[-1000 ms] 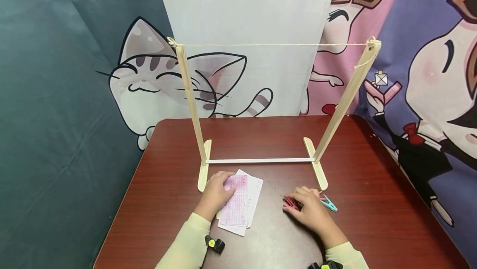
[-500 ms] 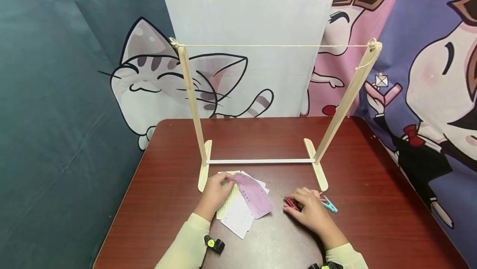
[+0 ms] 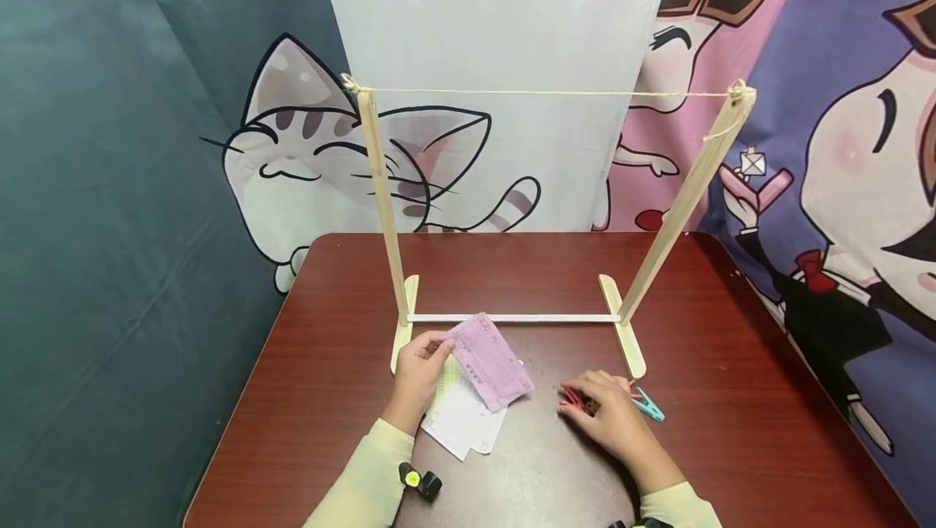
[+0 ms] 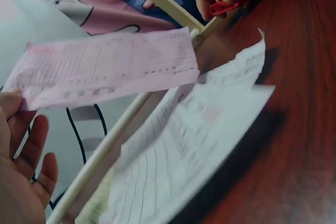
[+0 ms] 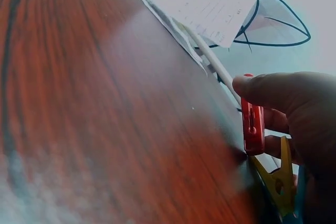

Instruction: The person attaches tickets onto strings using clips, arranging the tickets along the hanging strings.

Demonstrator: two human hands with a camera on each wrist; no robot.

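My left hand (image 3: 417, 375) pinches a pink printed paper slip (image 3: 491, 363) by one corner, thumb and fingers on its edge. The slip is lifted and tilted over several loose sheets, a white one (image 3: 461, 418) and a yellowish one (image 3: 448, 378), lying on the table. Further right, my right hand (image 3: 613, 413) stays low at the tabletop. In the right wrist view its thumb and fingers pinch a red clothespin (image 5: 253, 127). A yellow clothespin (image 5: 283, 182) sits just under those fingers, and a light blue clothespin (image 3: 649, 404) pokes out beyond the hand.
Behind the papers stands a wooden frame with a left post (image 3: 385, 211), a right post (image 3: 683, 203) and a white bottom rod (image 3: 512, 318). A thin string (image 3: 541, 93) is tied between the post tops. Printed curtains hang behind the brown table (image 3: 292, 430).
The left hand has picked the pink slip off the pile and raised it, swinging its loose end right. The sheets below shifted slightly. The right hand has stayed by the clothespins.
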